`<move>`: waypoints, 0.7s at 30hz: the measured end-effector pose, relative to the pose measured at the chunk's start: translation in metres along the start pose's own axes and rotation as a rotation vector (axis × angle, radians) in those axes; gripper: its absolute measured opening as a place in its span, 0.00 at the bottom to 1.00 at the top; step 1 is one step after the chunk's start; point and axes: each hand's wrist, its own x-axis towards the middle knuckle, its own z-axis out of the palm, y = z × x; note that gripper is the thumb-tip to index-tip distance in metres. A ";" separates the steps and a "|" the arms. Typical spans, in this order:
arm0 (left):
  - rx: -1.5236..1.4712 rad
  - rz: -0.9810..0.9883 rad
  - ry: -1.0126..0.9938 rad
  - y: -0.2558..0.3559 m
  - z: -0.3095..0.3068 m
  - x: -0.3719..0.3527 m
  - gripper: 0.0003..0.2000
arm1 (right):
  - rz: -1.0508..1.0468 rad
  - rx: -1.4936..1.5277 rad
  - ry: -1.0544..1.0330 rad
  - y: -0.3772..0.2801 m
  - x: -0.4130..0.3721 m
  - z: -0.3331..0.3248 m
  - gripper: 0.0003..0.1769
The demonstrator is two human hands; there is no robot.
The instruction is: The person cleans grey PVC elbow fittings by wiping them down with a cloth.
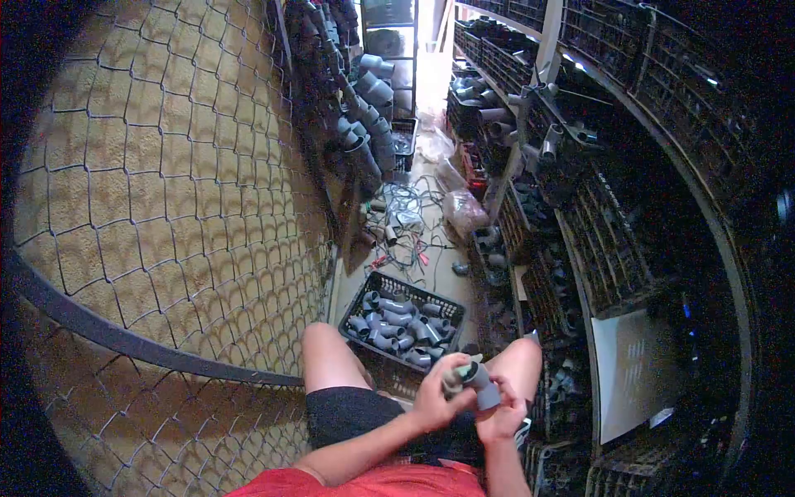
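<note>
My right hand (502, 416) is closed around a grey plastic pipe elbow (487, 396), held over my lap by the right knee. The fitting's dark open end faces up and away from me. My left hand (437, 398) comes in from the left, its fingers curled around a pale green, cloth-like piece (464, 371) at the elbow's mouth. The left thumb lies along the fitting's side. What exactly the pale piece is cannot be made out. Between my knees and just beyond them, a black plastic crate (358, 291) holds many similar grey elbows.
Chain-link fencing (174, 190) runs along the left wall. Racks of dark crates (609, 232) filled with fittings line the right. Grey fittings (374, 89) are stacked at the back left. Cables (406, 203) and plastic bags (465, 211) lie along the narrow aisle floor.
</note>
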 end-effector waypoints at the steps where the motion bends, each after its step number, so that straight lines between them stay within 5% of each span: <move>1: 0.075 0.041 -0.024 0.014 -0.003 -0.001 0.24 | 0.007 0.070 0.070 0.007 0.003 0.007 0.21; 3: 0.624 0.189 -0.146 0.029 -0.020 0.000 0.23 | 0.007 0.118 0.114 0.005 0.009 0.025 0.17; 5: 0.573 0.217 -0.152 0.027 -0.022 -0.008 0.22 | -0.222 -0.396 0.152 0.009 0.022 0.023 0.16; 11: 0.550 0.296 -0.281 0.040 -0.023 -0.017 0.17 | -0.289 -0.402 0.075 0.015 0.024 0.028 0.16; 15: 0.195 0.226 -0.265 0.052 -0.048 -0.001 0.16 | -0.263 -0.416 0.050 0.016 0.021 0.031 0.17; 21: 0.284 0.309 0.188 0.052 -0.036 -0.001 0.21 | -0.060 -0.302 0.078 0.021 0.015 0.044 0.14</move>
